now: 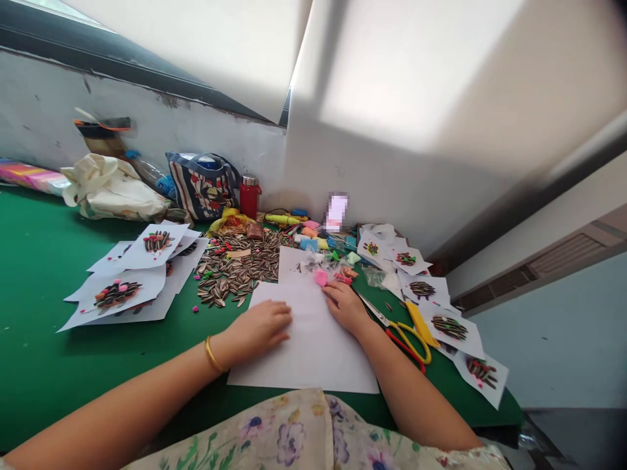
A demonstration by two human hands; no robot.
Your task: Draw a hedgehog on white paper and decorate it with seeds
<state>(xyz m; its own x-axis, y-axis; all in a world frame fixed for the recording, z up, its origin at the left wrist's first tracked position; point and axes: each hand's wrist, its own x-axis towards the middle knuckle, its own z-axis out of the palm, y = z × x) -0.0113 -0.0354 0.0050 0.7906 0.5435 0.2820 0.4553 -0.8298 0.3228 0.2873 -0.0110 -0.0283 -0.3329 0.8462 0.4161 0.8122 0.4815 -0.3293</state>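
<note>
White paper sheets (308, 352) lie in front of me on the green table. My left hand (262, 328), with a gold bangle at the wrist, rests flat on the left part of the paper, fingers stretched out and holding nothing. On the right side, my right hand (347, 307) lies with its fingers extended over the paper. Its fingertips are just beside a pink lump of soft clay (321, 278); whether they touch it I cannot tell. A heap of striped sunflower seeds (245, 267) spreads beyond my left hand. Scissors with yellow handles (401, 333) lie by my right forearm.
Paper sheets with seed-and-clay figures lie in a left pile (132, 287) and along the right edge (450, 326). Clay pieces and plastic wrappers (337, 261) sit beyond the paper. A red bottle (249, 197), striped bag (200, 189) and lit phone (336, 212) stand near the wall.
</note>
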